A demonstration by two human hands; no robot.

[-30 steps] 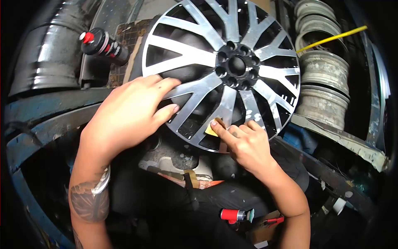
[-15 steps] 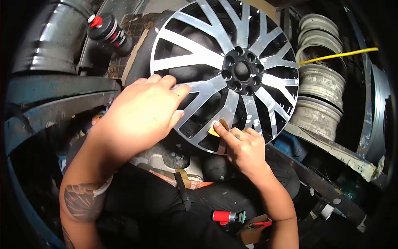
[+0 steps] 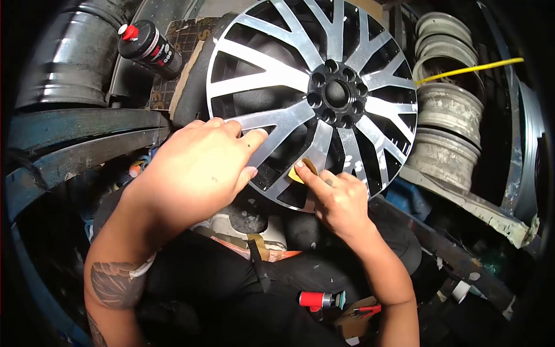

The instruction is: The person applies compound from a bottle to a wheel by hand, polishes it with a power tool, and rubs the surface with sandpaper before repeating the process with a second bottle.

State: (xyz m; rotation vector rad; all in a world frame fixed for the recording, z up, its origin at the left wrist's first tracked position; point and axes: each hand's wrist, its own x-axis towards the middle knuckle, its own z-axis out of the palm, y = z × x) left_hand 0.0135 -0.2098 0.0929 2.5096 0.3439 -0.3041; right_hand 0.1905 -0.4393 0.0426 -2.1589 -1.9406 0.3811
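Observation:
A car alloy wheel (image 3: 333, 40) with bright, forked metal spokes and a black hub lies face up in front of me. My left hand (image 3: 196, 159) is at its lower-left rim, fingers curled over the edge and thumb lower down; the palm side is hidden. In my right hand (image 3: 341, 199) is a small folded piece of yellow sandpaper (image 3: 297, 175), pressed by the index finger against a lower spoke. The other fingers are curled in. White smudges mark the spoke to the right of this hand.
A black bottle with a red cap (image 3: 151, 49) stands at upper left, near a large metal drum (image 3: 75, 58). Stacked bare wheel rims (image 3: 448, 113) and a yellow rod (image 3: 474, 72) are at right. A small red power tool (image 3: 312, 299) lies below.
The view has shifted slightly. My right hand and the sandpaper have moved a little up and left on the spoke; my left hand stays at the rim.

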